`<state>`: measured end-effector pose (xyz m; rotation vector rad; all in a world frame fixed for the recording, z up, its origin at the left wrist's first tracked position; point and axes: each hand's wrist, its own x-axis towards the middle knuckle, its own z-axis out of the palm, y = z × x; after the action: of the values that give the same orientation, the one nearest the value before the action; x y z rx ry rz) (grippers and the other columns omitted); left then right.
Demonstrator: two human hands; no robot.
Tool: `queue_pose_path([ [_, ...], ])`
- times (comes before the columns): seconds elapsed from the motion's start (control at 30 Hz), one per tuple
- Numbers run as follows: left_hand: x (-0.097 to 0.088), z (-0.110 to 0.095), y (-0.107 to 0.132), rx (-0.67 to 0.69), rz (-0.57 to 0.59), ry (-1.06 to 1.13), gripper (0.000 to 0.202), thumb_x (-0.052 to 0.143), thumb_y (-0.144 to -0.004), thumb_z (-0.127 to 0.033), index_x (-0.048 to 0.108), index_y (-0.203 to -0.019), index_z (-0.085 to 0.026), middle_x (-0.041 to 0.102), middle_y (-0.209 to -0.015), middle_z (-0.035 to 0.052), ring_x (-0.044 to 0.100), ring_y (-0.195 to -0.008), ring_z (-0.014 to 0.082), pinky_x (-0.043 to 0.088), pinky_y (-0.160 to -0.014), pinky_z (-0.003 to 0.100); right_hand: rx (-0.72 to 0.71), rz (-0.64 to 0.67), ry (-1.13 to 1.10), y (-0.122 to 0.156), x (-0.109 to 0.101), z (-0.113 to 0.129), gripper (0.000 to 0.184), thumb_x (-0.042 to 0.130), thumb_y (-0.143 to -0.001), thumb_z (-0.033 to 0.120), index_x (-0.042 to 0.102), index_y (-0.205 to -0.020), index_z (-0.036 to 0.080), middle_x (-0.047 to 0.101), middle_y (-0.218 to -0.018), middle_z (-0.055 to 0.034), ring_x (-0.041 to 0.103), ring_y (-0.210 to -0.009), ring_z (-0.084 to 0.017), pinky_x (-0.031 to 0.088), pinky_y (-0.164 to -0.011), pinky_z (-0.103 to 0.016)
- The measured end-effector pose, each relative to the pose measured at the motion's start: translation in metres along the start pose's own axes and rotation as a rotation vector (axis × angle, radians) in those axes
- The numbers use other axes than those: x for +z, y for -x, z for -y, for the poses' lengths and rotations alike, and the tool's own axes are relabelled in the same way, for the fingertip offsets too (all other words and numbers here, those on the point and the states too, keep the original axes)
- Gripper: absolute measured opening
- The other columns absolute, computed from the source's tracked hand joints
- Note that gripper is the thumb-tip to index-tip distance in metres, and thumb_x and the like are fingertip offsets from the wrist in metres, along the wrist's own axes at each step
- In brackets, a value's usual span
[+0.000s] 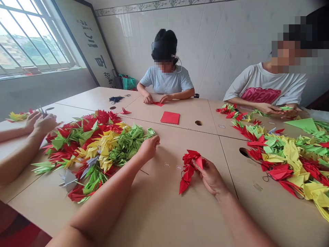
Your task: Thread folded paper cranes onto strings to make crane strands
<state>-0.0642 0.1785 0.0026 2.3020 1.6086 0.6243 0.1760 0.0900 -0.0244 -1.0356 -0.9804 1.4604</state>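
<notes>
My right hand (pixel 210 176) is closed on a string of red folded paper cranes (pixel 189 168) that trails down onto the tan table (pixel 164 212). My left hand (pixel 149 146) reaches out to the left, fingers curled at the edge of a big pile of red, green and yellow paper cranes (pixel 97 147). What its fingertips pinch, if anything, is hidden. A dark thread loops under the red string.
A second crane pile (pixel 290 154) covers the right side. Red paper squares (pixel 170 117) lie mid-table near a cable hole (pixel 198 122). One person folds red paper opposite, another sits at right, and a third person's hands (pixel 41 121) work at far left.
</notes>
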Motion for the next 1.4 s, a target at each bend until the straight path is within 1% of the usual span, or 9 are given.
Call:
queue_pose_path([
  [0.1,-0.016,-0.002,0.002,0.000,0.077,0.069,0.015,0.038,-0.080,-0.013,0.051,-0.075,-0.020,0.064,-0.076,0.0010,0.055,-0.067,0.0141,0.038,-0.060,0.022,0.011,-0.035,-0.013,0.000,0.002,0.001,0.023,0.073,-0.068,0.041,0.066,-0.073,0.019,0.066,-0.082,-0.0032,0.056,-0.080,-0.018,0.043,-0.075,-0.032],
  [0.2,-0.027,0.000,0.005,0.028,0.239,0.055,0.015,0.040,-0.078,-0.014,0.052,-0.071,-0.020,0.063,-0.072,-0.0004,0.051,-0.061,0.0133,0.036,-0.057,0.022,0.015,-0.067,-0.007,0.001,0.004,0.004,0.024,0.075,-0.065,0.042,0.067,-0.074,0.020,0.066,-0.082,-0.0024,0.056,-0.080,-0.018,0.043,-0.074,-0.031],
  [0.3,-0.029,0.003,0.009,0.098,0.363,0.000,0.015,0.043,-0.075,-0.012,0.053,-0.068,-0.020,0.062,-0.074,-0.0002,0.049,-0.061,0.0133,0.035,-0.056,0.023,0.009,-0.070,0.020,0.002,0.004,0.005,0.024,0.074,-0.066,0.042,0.068,-0.077,0.021,0.066,-0.082,-0.0021,0.056,-0.080,-0.017,0.043,-0.072,-0.031],
  [0.4,-0.027,0.002,0.012,0.133,0.394,-0.013,0.016,0.045,-0.072,-0.010,0.055,-0.065,-0.020,0.061,-0.075,0.0010,0.050,-0.063,0.0139,0.036,-0.058,0.023,-0.002,-0.070,0.059,0.002,0.003,0.005,0.026,0.074,-0.066,0.043,0.068,-0.077,0.020,0.066,-0.082,-0.0031,0.055,-0.079,-0.018,0.044,-0.071,-0.031],
  [0.53,-0.025,0.000,0.010,0.078,0.305,-0.037,0.014,0.048,-0.071,-0.009,0.054,-0.063,-0.019,0.060,-0.069,0.0017,0.051,-0.062,0.0148,0.036,-0.058,0.025,-0.005,-0.057,0.059,0.002,0.003,0.004,0.027,0.074,-0.066,0.043,0.068,-0.077,0.019,0.066,-0.084,-0.0043,0.056,-0.082,-0.019,0.044,-0.072,-0.032],
  [0.67,-0.020,0.002,0.002,0.009,0.121,-0.079,0.011,0.046,-0.079,-0.015,0.052,-0.070,-0.018,0.059,-0.071,0.0043,0.051,-0.065,0.0168,0.035,-0.059,0.027,0.008,-0.065,0.042,0.002,0.004,0.005,0.026,0.074,-0.066,0.043,0.068,-0.077,0.020,0.066,-0.084,-0.0039,0.056,-0.082,-0.019,0.044,-0.073,-0.032],
  [0.73,-0.012,0.004,-0.001,-0.002,0.051,-0.078,0.010,0.045,-0.079,-0.014,0.052,-0.072,-0.018,0.060,-0.074,0.0045,0.052,-0.066,0.0166,0.035,-0.059,0.026,-0.001,-0.063,0.034,0.002,0.003,0.004,0.026,0.074,-0.067,0.042,0.068,-0.078,0.019,0.066,-0.084,-0.0037,0.056,-0.082,-0.019,0.044,-0.073,-0.032],
  [0.93,0.011,0.007,-0.004,0.005,0.049,-0.076,0.011,0.046,-0.072,-0.010,0.053,-0.071,-0.019,0.059,-0.068,0.0029,0.051,-0.062,0.0166,0.034,-0.056,0.026,-0.003,-0.029,0.021,0.001,0.002,0.001,0.024,0.072,-0.069,0.042,0.065,-0.074,0.019,0.066,-0.081,-0.0036,0.057,-0.080,-0.019,0.044,-0.074,-0.033],
  [1.4,0.020,0.010,-0.009,-0.045,-0.035,-0.065,0.014,0.042,-0.073,-0.008,0.052,-0.072,-0.018,0.060,-0.071,0.0042,0.050,-0.063,0.0159,0.036,-0.058,0.026,-0.031,-0.051,0.061,0.001,0.002,0.000,0.024,0.072,-0.068,0.042,0.065,-0.073,0.020,0.067,-0.083,-0.0038,0.057,-0.082,-0.020,0.044,-0.074,-0.033],
])
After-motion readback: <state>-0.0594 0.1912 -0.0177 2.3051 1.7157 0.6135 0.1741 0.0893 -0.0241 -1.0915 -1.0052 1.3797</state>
